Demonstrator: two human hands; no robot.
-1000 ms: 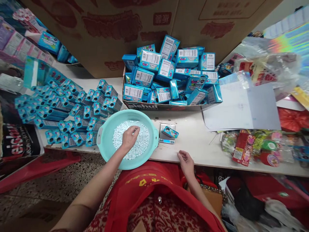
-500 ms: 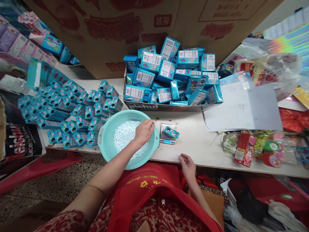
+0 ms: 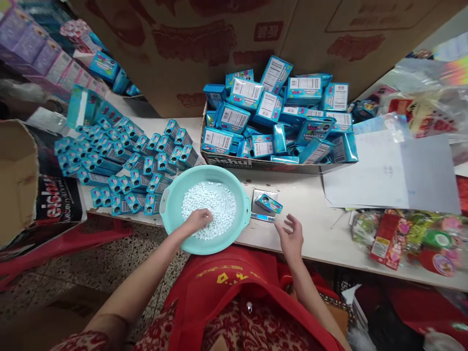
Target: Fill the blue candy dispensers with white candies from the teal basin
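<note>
Head view, lower centre of the frame: the left hand (image 3: 199,220) has its fingers curled down into the white tablets (image 3: 215,202) in the turquoise basin (image 3: 168,204); whether it grips any cannot be told. Just right, the right hand (image 3: 291,237), fingers loosely spread, hovers below the small scale (image 3: 260,216) bearing a blue tin (image 3: 268,204) on the tabletop (image 3: 303,195).

Left hand (image 3: 198,220) just left of frame centre, palm down, knuckles up, fingers curled under; whether they pinch anything is hidden. Left forearm (image 3: 146,278) bare, running diagonally from lower left. Right hand (image 3: 290,237) right of centre, fingers loosely spread and slack, holding nothing. Right forearm (image 3: 310,297) rises from bottom edge.
</note>
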